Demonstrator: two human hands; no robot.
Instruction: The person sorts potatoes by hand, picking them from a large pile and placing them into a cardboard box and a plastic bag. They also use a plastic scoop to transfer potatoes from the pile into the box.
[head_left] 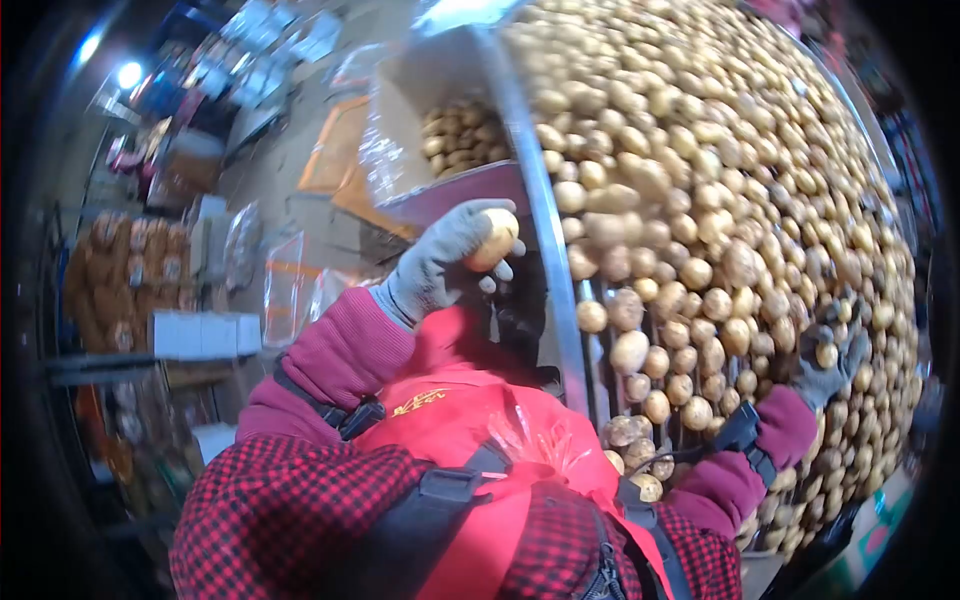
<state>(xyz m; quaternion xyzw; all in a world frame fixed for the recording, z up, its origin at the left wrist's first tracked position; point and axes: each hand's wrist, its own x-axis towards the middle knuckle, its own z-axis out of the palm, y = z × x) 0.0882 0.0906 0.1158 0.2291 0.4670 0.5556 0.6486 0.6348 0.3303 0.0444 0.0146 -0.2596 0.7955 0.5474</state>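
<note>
My left hand (450,255), in a grey glove, holds one pale yellow potato (493,240) between thumb and fingers, left of the metal edge of the sorting table. Over on the right, my right hand (832,355), gloved too, reaches down among the potatoes (700,200) spread across the table. Its fingers are curled round a small potato (827,355). Bare rollers show between the nearest potatoes.
An open box lined with plastic (400,110) stands beyond my left hand with potatoes inside. The table's metal rail (560,260) runs away from me. White boxes (208,335) and filled sacks (130,270) are at the left.
</note>
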